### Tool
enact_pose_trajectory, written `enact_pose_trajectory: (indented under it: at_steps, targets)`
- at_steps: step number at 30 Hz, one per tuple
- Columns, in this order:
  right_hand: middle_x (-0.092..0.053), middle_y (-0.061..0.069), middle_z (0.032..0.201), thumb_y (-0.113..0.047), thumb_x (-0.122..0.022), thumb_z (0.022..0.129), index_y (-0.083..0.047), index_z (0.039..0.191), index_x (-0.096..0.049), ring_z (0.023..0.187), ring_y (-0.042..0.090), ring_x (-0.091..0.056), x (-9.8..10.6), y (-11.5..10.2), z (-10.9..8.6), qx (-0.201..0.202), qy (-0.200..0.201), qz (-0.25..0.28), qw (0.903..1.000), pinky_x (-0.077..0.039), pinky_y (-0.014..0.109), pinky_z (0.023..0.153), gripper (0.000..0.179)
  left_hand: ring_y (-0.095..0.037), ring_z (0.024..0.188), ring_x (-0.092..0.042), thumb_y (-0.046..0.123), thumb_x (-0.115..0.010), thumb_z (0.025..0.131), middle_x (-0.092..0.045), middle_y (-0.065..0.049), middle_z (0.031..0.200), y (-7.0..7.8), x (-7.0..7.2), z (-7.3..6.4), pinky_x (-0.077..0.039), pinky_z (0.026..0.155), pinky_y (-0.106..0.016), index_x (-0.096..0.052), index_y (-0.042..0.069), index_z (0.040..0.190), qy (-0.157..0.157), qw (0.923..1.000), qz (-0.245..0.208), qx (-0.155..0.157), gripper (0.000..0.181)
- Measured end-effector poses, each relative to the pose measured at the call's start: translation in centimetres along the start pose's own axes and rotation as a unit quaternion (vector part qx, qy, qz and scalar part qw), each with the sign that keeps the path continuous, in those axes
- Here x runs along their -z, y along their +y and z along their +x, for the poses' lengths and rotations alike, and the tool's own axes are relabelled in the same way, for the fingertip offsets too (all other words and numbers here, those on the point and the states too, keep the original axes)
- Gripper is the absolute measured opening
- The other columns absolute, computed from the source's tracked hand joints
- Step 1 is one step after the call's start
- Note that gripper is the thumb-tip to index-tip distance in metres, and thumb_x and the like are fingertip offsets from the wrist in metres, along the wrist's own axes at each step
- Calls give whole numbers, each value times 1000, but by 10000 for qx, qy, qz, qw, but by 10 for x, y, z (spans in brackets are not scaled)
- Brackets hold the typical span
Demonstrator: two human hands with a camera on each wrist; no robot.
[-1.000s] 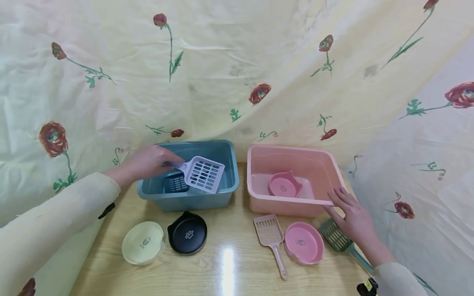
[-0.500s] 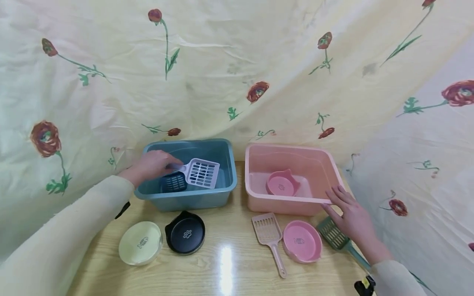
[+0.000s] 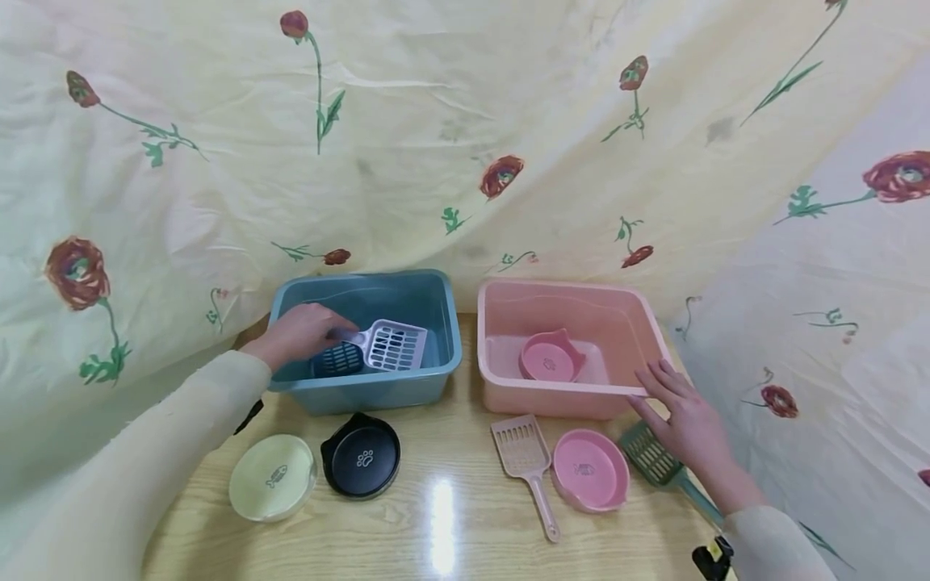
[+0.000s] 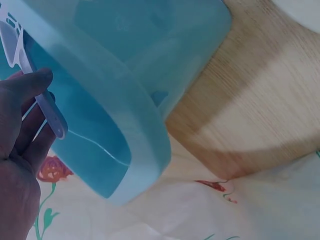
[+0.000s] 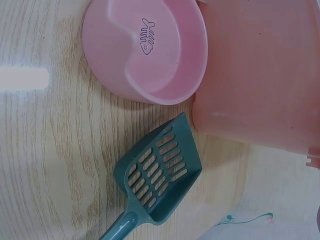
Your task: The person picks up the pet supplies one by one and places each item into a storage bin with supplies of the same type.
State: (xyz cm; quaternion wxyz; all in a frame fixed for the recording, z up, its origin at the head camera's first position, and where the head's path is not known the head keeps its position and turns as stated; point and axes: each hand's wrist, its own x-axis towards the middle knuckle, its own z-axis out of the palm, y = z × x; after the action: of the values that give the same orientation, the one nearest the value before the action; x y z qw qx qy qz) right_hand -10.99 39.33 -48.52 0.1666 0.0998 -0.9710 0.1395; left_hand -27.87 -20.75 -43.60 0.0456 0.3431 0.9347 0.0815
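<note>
My left hand [image 3: 301,332] pinches the handle of a lavender litter scoop [image 3: 395,347], its slotted head down inside the blue litter box [image 3: 363,395]. In the left wrist view, thumb and fingers close round that scoop's handle [image 4: 50,112]. A dark blue litter scoop [image 3: 340,361] lies in the same box, partly behind the hand. My right hand [image 3: 686,420] rests with extended fingers on the front right rim of the pink litter box [image 3: 559,394]. A pink cat-eared bowl [image 3: 550,357] sits inside that box. Below the right hand lies a green litter scoop [image 5: 160,172].
In front of the boxes on the wooden table [image 3: 378,541] stand a pale yellow bowl [image 3: 272,478], a black bowl [image 3: 361,457] and a pink bowl [image 3: 590,470]. A beige-pink litter scoop [image 3: 523,452] lies between the last two. Flowered cloth [image 3: 414,161] hangs behind.
My left hand has lowered the lavender scoop further into the blue box. The right hand stays on the pink box's rim. The head view has shifted slightly.
</note>
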Motion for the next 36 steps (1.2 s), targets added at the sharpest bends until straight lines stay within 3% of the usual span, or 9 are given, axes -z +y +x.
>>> enact_pose_trajectory:
  at_steps: [7, 16, 25, 31, 36]
  targets:
    - [-55, 26, 155, -37, -80, 96, -7, 150, -62, 149, 43, -46, 0, -1, 2, 57, 28, -45, 10000, -48, 73, 101, 64, -30, 107, -77, 2, -81, 93, -81, -10, 115, -1, -4, 0, -61, 97, -51, -81, 9, 123, -70, 9999, 91, 104, 31]
    - [-57, 26, 152, -36, -83, 93, -7, 147, -65, 147, 44, -49, -2, -1, 2, 100, 168, 8, 9998, -50, 71, 100, 63, -30, 107, -77, 5, -83, 93, -81, -10, 115, -3, -7, 2, -61, 97, -50, -81, 9, 123, -134, 9997, 214, -17, 30]
    - [-58, 26, 151, -35, -83, 93, -7, 146, -66, 147, 44, -49, -3, 1, 2, 105, 215, 44, 9997, -49, 72, 100, 62, -31, 109, -77, 5, -82, 93, -81, -11, 115, 1, 2, 4, -60, 98, -52, -82, 9, 122, -171, 9998, 76, 37, 29]
    - [-56, 25, 153, -37, -81, 95, -9, 149, -63, 148, 43, -47, -2, 1, 1, 21, 92, -21, 10000, -49, 73, 101, 63, -32, 107, -77, 5, -82, 93, -81, -11, 114, 2, 7, 4, -61, 97, -52, -82, 8, 120, -115, 9998, 184, -18, 28]
    - [-56, 26, 153, -37, -81, 95, -7, 148, -64, 149, 43, -47, -1, 2, 1, 36, 120, -7, 9999, -49, 73, 100, 63, -33, 107, -77, 5, -83, 93, -81, -12, 115, 6, 17, 5, -61, 97, -52, -82, 8, 119, -261, 9991, 318, -80, 27]
